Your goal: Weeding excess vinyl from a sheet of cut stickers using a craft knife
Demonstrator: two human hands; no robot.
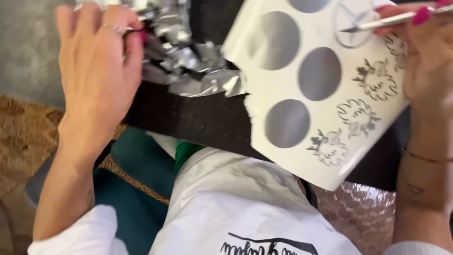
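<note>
Dark tabletop [198, 118] — crumpled foil [188, 66], white sticker sheet [321, 94] — woven rug [23, 137] below

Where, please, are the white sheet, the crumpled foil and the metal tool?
White sheet [302, 163]: head view, bare lower part.
Crumpled foil [203, 78]: head view, middle of the silver heap.
Metal tool [377, 23]: head view, shaft near the right hand [427, 56].

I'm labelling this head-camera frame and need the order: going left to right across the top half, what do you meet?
Left hand → crumpled silver foil → white sticker sheet with round silver stickers → thin metal tool → right hand.
</note>
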